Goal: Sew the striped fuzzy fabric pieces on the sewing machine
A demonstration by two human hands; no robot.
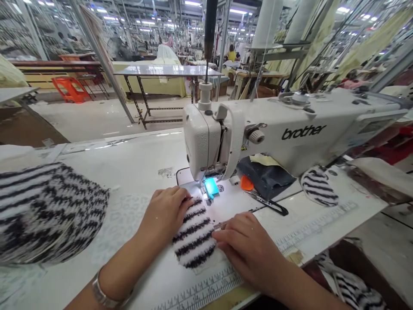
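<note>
- On the arm of the white sewing machine (290, 129) I read the brand "brother" in black lower-case letters.
- The printed measuring ruler strip (206, 289) along the near edge of the white bench (135, 168) carries tick marks and numerals, too small and blurred for me to read.

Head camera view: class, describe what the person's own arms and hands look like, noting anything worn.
Both forearms are bare, with no sleeves in view. The left hand and right hand wear no gloves, and no rings show. A silver metal bracelet circles the left wrist. The fingernails look short and unpainted.
</note>
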